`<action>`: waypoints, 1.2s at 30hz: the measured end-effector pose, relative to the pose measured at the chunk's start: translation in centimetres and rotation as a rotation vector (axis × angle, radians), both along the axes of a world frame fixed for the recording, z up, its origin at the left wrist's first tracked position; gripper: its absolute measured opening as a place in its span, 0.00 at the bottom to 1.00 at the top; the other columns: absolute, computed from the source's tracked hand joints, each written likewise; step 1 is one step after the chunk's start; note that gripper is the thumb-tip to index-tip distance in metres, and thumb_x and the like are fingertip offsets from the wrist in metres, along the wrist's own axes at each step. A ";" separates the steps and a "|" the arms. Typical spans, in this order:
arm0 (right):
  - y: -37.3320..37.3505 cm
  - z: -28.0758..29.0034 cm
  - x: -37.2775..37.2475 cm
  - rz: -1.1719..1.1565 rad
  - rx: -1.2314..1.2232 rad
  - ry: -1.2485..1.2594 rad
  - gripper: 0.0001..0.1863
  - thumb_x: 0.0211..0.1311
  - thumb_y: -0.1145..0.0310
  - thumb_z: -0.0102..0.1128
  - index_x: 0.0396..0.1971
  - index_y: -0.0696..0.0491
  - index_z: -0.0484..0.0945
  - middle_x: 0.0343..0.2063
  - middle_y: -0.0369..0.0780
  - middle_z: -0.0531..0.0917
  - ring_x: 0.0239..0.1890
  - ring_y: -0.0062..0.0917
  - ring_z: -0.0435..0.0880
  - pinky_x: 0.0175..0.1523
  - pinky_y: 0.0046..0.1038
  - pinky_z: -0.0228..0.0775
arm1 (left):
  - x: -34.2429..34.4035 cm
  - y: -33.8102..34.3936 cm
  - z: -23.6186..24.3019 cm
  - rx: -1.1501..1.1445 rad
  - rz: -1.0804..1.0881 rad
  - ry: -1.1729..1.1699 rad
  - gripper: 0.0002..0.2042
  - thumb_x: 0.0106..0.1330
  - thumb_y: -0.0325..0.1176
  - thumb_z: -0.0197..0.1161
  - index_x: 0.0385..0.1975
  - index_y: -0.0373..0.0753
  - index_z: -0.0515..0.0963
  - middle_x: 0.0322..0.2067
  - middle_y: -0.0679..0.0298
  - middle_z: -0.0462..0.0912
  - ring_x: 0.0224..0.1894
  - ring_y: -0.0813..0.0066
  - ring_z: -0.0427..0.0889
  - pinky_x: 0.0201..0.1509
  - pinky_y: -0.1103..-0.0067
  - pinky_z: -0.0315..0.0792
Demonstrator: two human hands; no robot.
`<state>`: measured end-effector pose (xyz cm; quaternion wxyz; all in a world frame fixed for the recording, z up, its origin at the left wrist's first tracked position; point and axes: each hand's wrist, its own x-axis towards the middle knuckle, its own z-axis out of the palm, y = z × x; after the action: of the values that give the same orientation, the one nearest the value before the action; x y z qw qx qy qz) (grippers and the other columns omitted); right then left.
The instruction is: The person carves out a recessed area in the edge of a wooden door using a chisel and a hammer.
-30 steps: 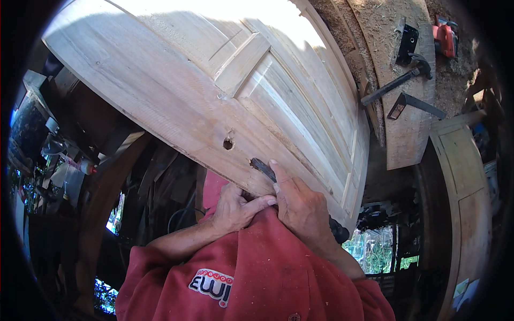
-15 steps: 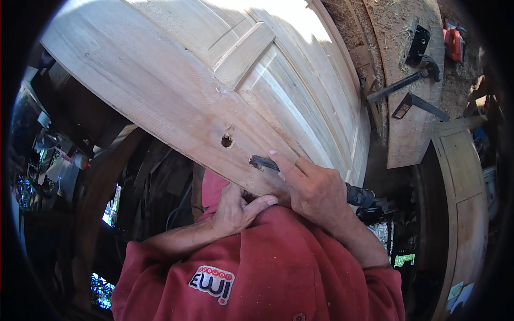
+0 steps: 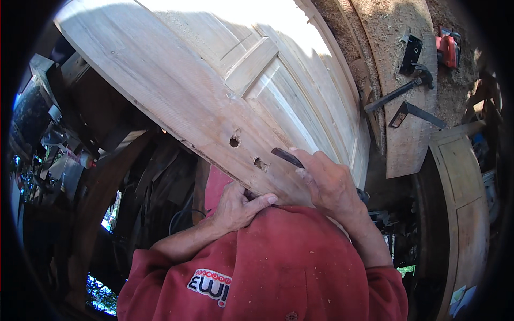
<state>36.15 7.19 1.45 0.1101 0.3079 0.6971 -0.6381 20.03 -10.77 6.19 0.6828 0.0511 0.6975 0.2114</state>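
Note:
A pale wooden panelled door [image 3: 176, 96] lies slantwise in front of me, its near end against my red shirt. Two rough-edged holes are cut through its plain border: a rounder one [image 3: 234, 140] and, closer to me, a ragged one [image 3: 259, 163]. My right hand [image 3: 333, 184] is closed round a chisel [image 3: 286, 157]; the dark blade points left, just right of the ragged hole and apart from it. Most of the handle is hidden by the hand. At the door's near edge my left hand [image 3: 235, 207] grips the wood, thumb on top, with the other fingers partly hidden.
On a board [image 3: 404, 155] at the right lie a claw hammer [image 3: 399, 93], a try square [image 3: 415, 115] and a black metal plate [image 3: 410, 53]. Beyond sits a red power tool [image 3: 448, 49] among wood shavings. Another panelled wooden piece [image 3: 471, 182] stands at far right.
The chisel's tip has come out of the ragged hole and moved right, with my right hand tilting it. My left hand stays on the door edge. The view has shifted slightly.

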 end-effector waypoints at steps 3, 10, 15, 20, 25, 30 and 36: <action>1.4 -2.2 0.4 0.095 -0.036 0.151 0.23 0.61 0.74 0.62 0.58 0.52 0.75 0.26 0.44 0.79 0.28 0.43 0.82 0.33 0.41 0.73 | 0.2 0.3 0.2 0.013 0.034 0.108 0.18 0.65 0.39 0.70 0.47 0.31 0.78 0.37 0.57 0.86 0.37 0.73 0.83 0.42 0.74 0.76; 1.3 -4.5 -1.0 0.251 -0.331 0.164 0.09 0.69 0.63 0.56 0.41 0.53 0.73 0.24 0.48 0.81 0.30 0.49 0.83 0.35 0.47 0.72 | 0.9 1.6 0.3 0.022 0.138 0.282 0.23 0.65 0.39 0.69 0.53 0.28 0.72 0.42 0.51 0.84 0.45 0.67 0.83 0.50 0.71 0.76; 1.5 -5.1 -1.5 0.313 -0.417 0.165 0.10 0.71 0.62 0.55 0.39 0.53 0.75 0.22 0.50 0.81 0.29 0.50 0.82 0.36 0.48 0.72 | 1.0 1.5 0.3 -0.018 0.090 0.312 0.20 0.66 0.40 0.68 0.49 0.30 0.77 0.39 0.54 0.85 0.45 0.67 0.84 0.49 0.72 0.76; 1.3 -4.8 -1.8 0.331 -0.577 0.095 0.12 0.72 0.62 0.52 0.39 0.54 0.79 0.24 0.52 0.82 0.30 0.51 0.82 0.37 0.48 0.72 | 1.5 1.5 0.0 -0.065 0.160 0.317 0.16 0.68 0.38 0.66 0.44 0.31 0.81 0.39 0.56 0.86 0.43 0.70 0.83 0.47 0.74 0.76; -0.1 -3.8 -1.5 0.177 -0.549 0.121 0.14 0.73 0.62 0.50 0.35 0.57 0.77 0.23 0.54 0.80 0.29 0.53 0.81 0.37 0.48 0.72 | 2.8 2.2 -0.4 0.011 0.288 0.374 0.13 0.69 0.36 0.65 0.43 0.31 0.82 0.39 0.58 0.86 0.41 0.74 0.83 0.46 0.73 0.76; -1.3 -2.7 -1.5 0.054 -0.618 0.081 0.13 0.72 0.63 0.51 0.36 0.57 0.77 0.23 0.55 0.77 0.30 0.55 0.78 0.36 0.47 0.69 | 2.5 1.5 -0.5 -0.038 0.301 0.275 0.12 0.68 0.35 0.67 0.42 0.31 0.83 0.38 0.58 0.86 0.40 0.75 0.83 0.46 0.76 0.76; -0.7 -1.8 -1.9 0.112 -0.625 -0.038 0.14 0.73 0.61 0.50 0.38 0.56 0.77 0.24 0.55 0.77 0.31 0.56 0.79 0.38 0.47 0.69 | 1.6 2.7 0.2 -0.067 0.306 0.207 0.12 0.67 0.36 0.67 0.40 0.32 0.84 0.34 0.59 0.87 0.38 0.72 0.84 0.46 0.73 0.77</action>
<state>34.27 6.48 -0.34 0.2473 0.2319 0.4811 -0.8085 21.65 -8.02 6.36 0.5686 -0.0571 0.7703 0.2831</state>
